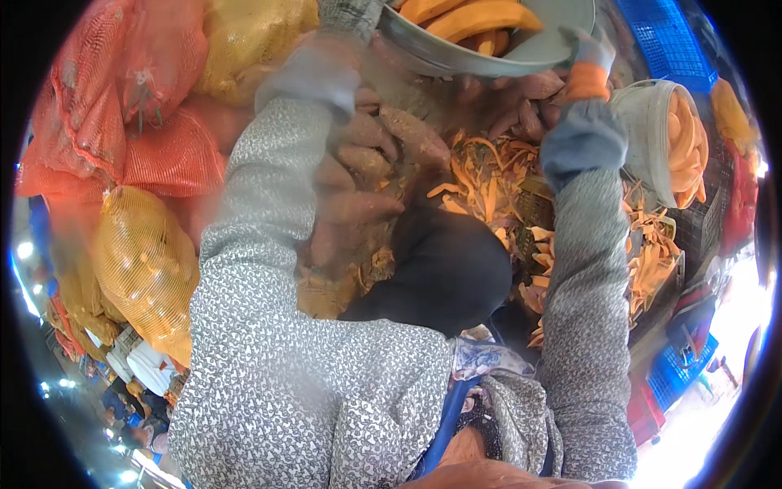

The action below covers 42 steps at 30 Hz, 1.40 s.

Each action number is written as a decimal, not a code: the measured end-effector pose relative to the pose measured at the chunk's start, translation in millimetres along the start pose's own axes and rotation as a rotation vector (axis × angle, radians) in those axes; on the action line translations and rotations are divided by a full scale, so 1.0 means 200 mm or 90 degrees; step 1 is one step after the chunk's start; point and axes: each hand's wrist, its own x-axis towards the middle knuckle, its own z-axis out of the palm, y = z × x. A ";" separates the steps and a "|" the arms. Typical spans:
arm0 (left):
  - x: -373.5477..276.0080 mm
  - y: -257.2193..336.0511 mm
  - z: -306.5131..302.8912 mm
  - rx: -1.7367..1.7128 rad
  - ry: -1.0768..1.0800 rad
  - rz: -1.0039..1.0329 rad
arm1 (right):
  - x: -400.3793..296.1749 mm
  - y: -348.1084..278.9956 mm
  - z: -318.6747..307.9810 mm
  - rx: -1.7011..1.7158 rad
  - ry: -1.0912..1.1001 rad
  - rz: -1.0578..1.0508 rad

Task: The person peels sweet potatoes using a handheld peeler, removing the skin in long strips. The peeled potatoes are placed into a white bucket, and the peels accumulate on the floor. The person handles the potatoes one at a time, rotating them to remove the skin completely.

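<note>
A wide metal basin (pixel 464 61) at the top of the view holds long peeled orange sweet potato pieces (pixel 482 23). My right hand (pixel 594 50), in a grey glove with an orange cuff, grips its near right rim, fingers reaching over the edge. By the basin's left side is my left hand (pixel 351 15), gloved in grey and cut off by the top of the picture; blur hides its fingers. Below the basin lie unpeeled sweet potatoes (pixel 415 131) and a heap of orange peelings (pixel 486 171).
Red mesh sacks (pixel 122 104) and yellow mesh sacks (pixel 146 257) crowd the left. At right stand a clear bucket (pixel 641 134) of peeled pieces, a crate of peelings (pixel 654 263) and a blue plastic crate (pixel 669 43). My dark-clad knee (pixel 452 269) is in the middle.
</note>
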 end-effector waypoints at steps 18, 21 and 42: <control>0.32 0.09 -0.24 0.046 -0.003 0.000 | -0.69 -0.09 0.18 0.164 -0.039 0.070; 0.30 0.02 -0.36 -0.027 0.041 -0.017 | -1.17 0.04 -0.17 0.064 -0.261 0.160; -0.62 -0.36 -0.28 0.293 -0.394 0.015 | -1.79 0.33 -2.32 0.054 0.368 0.265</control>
